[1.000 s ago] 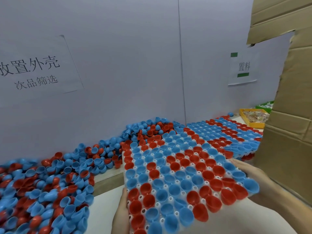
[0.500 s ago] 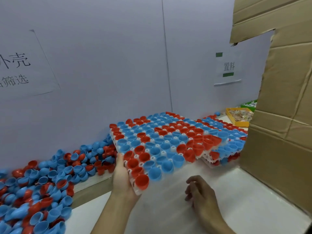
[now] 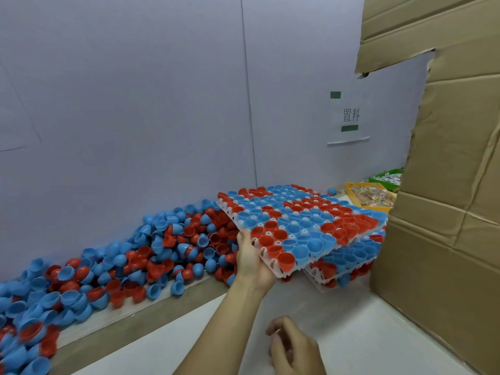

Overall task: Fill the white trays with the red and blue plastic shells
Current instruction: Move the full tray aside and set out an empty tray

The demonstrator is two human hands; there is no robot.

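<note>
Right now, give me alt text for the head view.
The left hand grips a filled white tray by its near corner, over a stack of filled trays. The right hand hangs loosely curled, holding nothing; loose red and blue shells lie left.

White tray filled with red and blue shells in a mixed patchwork (no regular order), loose heap of red and blue shells, pale lilac wall, brown cardboard, yellow bin, green bin
</note>
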